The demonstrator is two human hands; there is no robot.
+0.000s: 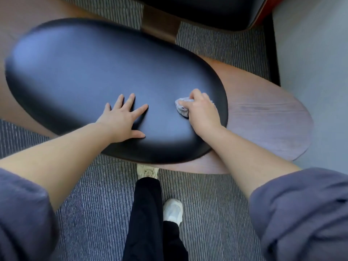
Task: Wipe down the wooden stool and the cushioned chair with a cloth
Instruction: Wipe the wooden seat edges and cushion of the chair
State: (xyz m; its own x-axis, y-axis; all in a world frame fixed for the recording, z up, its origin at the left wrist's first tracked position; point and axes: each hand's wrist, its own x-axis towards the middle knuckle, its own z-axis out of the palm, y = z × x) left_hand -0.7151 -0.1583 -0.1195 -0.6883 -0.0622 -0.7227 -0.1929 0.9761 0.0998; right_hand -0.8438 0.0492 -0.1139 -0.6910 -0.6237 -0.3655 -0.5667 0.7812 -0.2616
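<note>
Head view: the left hand (pixel 122 119) lies flat on the black cushion (pixel 90 68), fingers straight and spread apart, thumb out to the side, holding nothing. To the right of its fingertips, and apart from them, the right hand (pixel 203 112) presses a crumpled pale cloth (pixel 181 110) onto the cushion. Its fingers are curled over and clamped on the cloth, which pokes out past them toward the left hand. Behind the right knuckles the cushion ends and a wood base (pixel 267 121) juts out. Striped carpet (pixel 98 204) lies below both wrists, and a second dark seat (pixel 197 12) sits well beyond the fingertips.
</note>
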